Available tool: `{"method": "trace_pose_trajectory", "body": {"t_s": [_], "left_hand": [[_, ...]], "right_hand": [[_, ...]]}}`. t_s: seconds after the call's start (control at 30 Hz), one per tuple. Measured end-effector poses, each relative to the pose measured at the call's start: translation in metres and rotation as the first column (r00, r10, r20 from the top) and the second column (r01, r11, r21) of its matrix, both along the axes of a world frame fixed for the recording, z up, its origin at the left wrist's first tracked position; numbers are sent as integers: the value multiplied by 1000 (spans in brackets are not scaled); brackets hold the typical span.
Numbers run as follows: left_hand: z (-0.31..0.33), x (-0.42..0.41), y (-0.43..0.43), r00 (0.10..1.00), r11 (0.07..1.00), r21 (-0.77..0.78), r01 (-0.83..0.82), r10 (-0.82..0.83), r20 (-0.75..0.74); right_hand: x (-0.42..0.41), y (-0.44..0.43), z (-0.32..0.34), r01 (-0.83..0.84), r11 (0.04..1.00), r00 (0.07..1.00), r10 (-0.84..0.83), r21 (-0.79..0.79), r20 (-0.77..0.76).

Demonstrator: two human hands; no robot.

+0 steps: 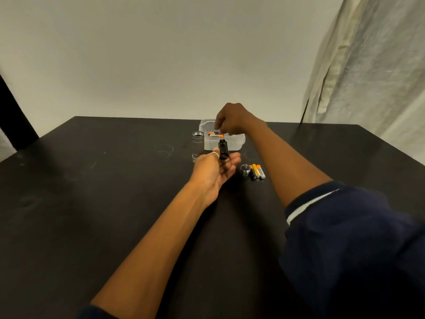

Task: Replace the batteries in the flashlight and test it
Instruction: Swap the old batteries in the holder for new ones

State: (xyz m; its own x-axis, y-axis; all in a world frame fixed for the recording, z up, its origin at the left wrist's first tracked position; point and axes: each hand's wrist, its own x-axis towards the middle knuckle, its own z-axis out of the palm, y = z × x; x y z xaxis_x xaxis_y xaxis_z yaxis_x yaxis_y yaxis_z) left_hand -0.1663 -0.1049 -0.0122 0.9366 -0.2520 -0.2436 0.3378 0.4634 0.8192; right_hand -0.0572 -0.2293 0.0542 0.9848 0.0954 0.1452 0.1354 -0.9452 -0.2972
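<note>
Head view: the flashlight's black battery holder (223,150) is held in the left hand (216,168), clamped under the thumb, just before the clear box (236,143). The right hand (230,120) is curled down over the box batteries (216,134); whether one is gripped cannot be told. One should be pinched mid-length and its polarity matched to the holder. The silver tube (197,140) is stood beside the box on the bench (115,180).

My right hand's (232,119) fingertips are hidden behind its own knuckles, so I cannot tell whether they pinch one of the boxed batteries (216,134) beneath. My left hand (215,168) covers the black holder's (223,149) near end and part of the silver tube's (197,140) base.
</note>
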Motion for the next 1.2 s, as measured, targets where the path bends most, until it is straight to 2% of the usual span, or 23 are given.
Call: {"method": "trace_pose_trajectory", "body": {"t_s": [0.13,0.33,0.6,0.77,0.93,1.03,1.1,1.2], "left_hand": [[-2,2,1,1000,1000,-3,-5,5,-24],[-1,1,0,999,1000,5,-23,23,-32],[2,-2,-1,1000,999,31,-10,11,-14],[3,-3,-1,1000,1000,23,2,-2,-6],[3,-3,1,1000,1000,6,20,-20,-4],[4,-6,1,999,999,11,33,-33,10],[5,-9,2,999,999,15,37,-38,27],[5,-10,3,998,999,6,35,-35,50]], "right_hand": [[25,5,-10,-38,992,999,34,-118,-34],[44,3,-21,-60,977,997,50,-206,-54],[48,0,-26,-59,974,997,45,-221,-66],[36,1,-15,-47,969,999,52,-241,13],[-5,-6,18,-17,1000,986,18,-11,163],[-42,-10,20,-33,957,968,-42,287,248],[-66,-13,12,-50,834,970,-90,549,224],[-89,-15,-7,-49,538,989,-92,842,116]]}}
